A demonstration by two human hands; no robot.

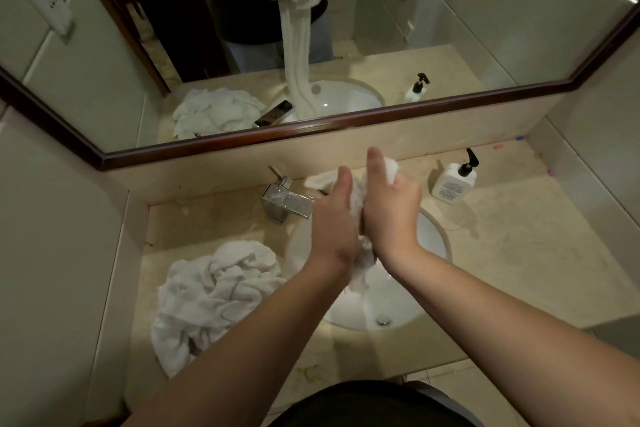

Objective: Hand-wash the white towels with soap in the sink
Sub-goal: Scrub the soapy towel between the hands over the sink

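1. A white towel [356, 198] is clamped between the two hands above the sink [433, 236].
2. The left hand [334, 222] is pressed against the towel's left side, its fingers curled round the cloth.
3. The right hand [389, 208] is closed on the towel's right side, with a tuft of cloth seen sticking out past its thumb.
4. The towel's lower end is seen hanging below the wrists toward the basin.
5. A heap of white towels [214, 291] is left on the table [502, 253], to the left of the left forearm.
6. A chrome faucet [285, 201] is found just left of the left hand.
7. A soap bottle [453, 180] with a black pump is stood upright to the right of the right hand.
8. The hands and the hanging towel are shown again in the mirror [450, 28] beyond them.
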